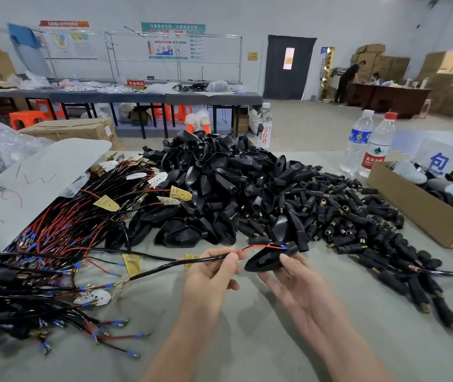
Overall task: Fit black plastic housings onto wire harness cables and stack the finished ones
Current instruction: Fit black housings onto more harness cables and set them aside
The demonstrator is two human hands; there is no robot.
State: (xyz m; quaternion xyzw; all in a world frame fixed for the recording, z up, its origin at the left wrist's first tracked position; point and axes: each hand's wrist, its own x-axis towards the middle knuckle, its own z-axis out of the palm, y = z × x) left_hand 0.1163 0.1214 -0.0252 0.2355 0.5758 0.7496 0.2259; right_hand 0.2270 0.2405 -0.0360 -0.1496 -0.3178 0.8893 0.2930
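Two grips: left (211,271) cable (164,267), right (302,288) housing (262,262).

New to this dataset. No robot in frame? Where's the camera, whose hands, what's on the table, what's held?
No robot: a person works bare-handed, filmed by one wide-angle camera on their head, looking down. The left hand pinches a harness cable. The right hand holds a black housing between thumb and fingers, with the cable's red and black leads at its narrow end. On the table: a housing pile in the middle, loose harnesses on the left, small black brass-tipped connectors on the right, then a cardboard box and water bottles.
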